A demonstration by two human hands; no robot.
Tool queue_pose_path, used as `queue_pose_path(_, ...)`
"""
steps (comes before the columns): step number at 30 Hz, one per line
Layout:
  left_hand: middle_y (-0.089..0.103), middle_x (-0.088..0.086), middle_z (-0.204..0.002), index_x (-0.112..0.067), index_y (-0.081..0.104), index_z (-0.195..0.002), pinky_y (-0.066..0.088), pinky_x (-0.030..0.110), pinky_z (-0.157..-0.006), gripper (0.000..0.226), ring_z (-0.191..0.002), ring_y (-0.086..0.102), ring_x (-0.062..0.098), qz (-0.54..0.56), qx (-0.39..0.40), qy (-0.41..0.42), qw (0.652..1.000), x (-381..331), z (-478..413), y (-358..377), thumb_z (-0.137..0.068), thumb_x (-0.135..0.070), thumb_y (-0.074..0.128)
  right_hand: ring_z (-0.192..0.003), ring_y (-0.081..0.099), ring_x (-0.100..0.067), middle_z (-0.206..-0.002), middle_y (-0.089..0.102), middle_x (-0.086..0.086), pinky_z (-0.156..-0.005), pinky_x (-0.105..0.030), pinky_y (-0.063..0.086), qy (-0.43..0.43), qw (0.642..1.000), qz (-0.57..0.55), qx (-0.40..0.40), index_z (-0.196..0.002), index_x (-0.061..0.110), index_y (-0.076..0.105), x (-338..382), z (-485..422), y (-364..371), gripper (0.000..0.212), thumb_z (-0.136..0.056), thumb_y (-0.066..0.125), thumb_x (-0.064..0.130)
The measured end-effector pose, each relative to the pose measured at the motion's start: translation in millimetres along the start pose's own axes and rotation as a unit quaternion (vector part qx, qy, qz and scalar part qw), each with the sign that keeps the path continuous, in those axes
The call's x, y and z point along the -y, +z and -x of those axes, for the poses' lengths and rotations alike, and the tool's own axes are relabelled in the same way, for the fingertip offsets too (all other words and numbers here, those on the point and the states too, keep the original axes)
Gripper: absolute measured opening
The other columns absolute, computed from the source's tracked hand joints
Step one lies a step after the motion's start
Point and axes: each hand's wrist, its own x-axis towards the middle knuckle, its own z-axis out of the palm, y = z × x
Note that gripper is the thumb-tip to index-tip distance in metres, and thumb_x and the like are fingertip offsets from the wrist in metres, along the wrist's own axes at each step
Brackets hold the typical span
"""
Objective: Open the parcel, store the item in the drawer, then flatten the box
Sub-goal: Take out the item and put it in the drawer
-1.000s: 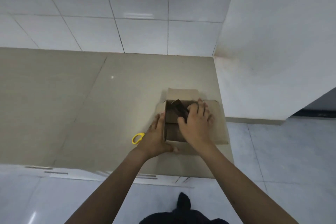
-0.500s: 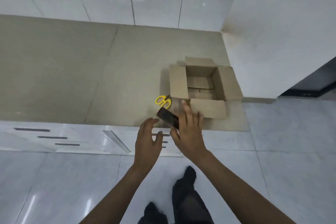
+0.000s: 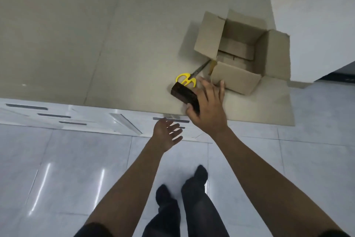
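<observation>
An open cardboard box (image 3: 238,81) stands on the beige counter (image 3: 76,35) at the right, its four flaps spread and its inside bare. My right hand (image 3: 208,110) grips a dark brown rectangular item (image 3: 184,95) above the counter's front edge, just in front of the box. My left hand (image 3: 166,135) is lower, fingers spread and holding nothing, right in front of a grey drawer handle (image 3: 171,120) in the white cabinet front. The drawers look closed.
Yellow-handled scissors (image 3: 187,80) lie on the counter against the box's left corner. More white drawers with grey handles (image 3: 26,107) run along the cabinet to the left. A white wall (image 3: 317,15) bounds the counter on the right. My legs stand on the glossy tiled floor (image 3: 57,179).
My right hand lifted the dark item out of the box and brought it back over the counter's front edge. My left hand left the box and dropped toward the drawer handle. I stepped back.
</observation>
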Motion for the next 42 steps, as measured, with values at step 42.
queue_pose_path(42,0.052,0.017,-0.137,-0.009,0.046,-0.134,0.044,0.053,-0.090,0.067,-0.106,0.057,0.037,0.195,-0.021,-0.018,0.980,90,-13,-94,-0.093,-0.061,0.036,-0.116,0.058,-0.030,-0.119,0.066,-0.009,-0.094,-0.046,0.048,0.020,0.994,-0.011,0.105,-0.114,0.011,0.065,23,102,32,0.040,-0.076,0.071,0.007)
